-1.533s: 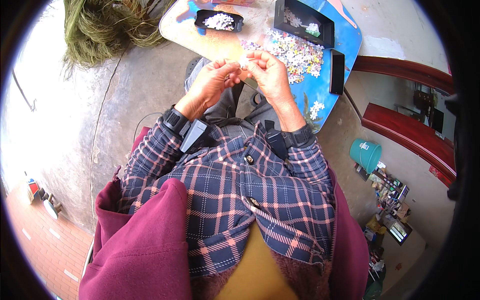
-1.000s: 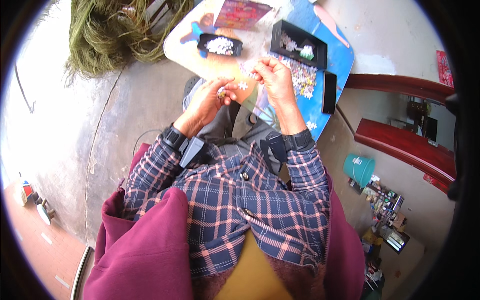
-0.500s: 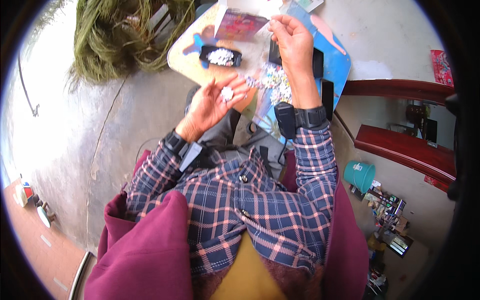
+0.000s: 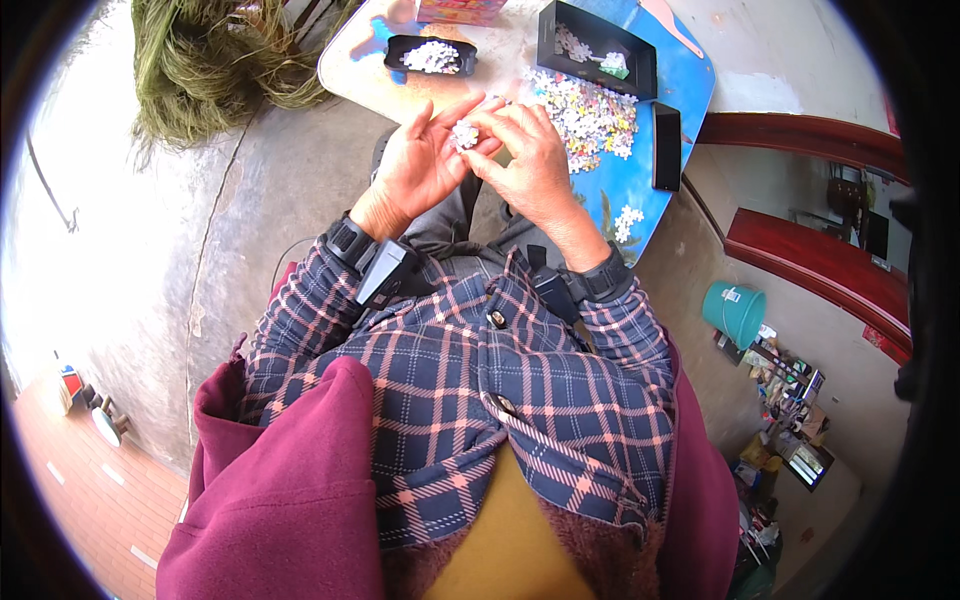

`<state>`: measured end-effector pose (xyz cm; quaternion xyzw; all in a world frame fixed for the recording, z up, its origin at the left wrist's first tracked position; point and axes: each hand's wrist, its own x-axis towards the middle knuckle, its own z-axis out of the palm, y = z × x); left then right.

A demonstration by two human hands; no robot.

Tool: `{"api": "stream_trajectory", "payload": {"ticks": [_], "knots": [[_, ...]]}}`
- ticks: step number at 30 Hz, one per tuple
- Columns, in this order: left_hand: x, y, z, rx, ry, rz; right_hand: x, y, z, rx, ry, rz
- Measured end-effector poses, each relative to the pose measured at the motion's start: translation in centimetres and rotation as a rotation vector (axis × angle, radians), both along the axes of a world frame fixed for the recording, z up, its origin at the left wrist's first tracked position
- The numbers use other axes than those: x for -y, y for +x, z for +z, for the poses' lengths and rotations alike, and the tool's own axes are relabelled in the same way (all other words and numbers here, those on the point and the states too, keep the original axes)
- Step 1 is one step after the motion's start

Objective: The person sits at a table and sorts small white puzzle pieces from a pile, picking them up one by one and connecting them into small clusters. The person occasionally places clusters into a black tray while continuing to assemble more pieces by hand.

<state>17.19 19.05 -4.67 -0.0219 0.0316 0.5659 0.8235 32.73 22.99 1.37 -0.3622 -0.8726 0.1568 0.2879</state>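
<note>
Two hands, our left hand [image 4: 420,165] and right hand [image 4: 528,160], pinch together small white puzzle pieces [image 4: 463,133] near the loose puzzle pile [image 4: 588,108] on the blue table [image 4: 625,185].

A home yard or patio, lived-in and informal. Bare concrete floor [image 4: 150,250] fills the left of the frame, with a heap of dried grass [image 4: 215,60] at upper left. A small blue table [image 4: 640,190] at the top carries jigsaw pieces [image 4: 585,110]. At right stand red benches [image 4: 810,265], a teal bucket [image 4: 735,312] and household clutter.
</note>
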Motion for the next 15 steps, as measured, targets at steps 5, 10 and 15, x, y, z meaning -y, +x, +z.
{"api": "stream_trajectory", "payload": {"ticks": [5,10,15], "knots": [[0.0,0.0,0.0,-0.001,-0.014,-0.010,0.0,0.0,-0.6,-0.031,-0.056,-0.029],[0.0,0.2,-0.5,0.003,-0.043,-0.019,-0.2,0.2,-0.7,-0.011,-0.002,-0.027],[0.2,0.2,-0.6,-0.349,-0.150,-0.037,-0.1,1.0,-1.1,-0.130,-0.263,-0.175]]}}
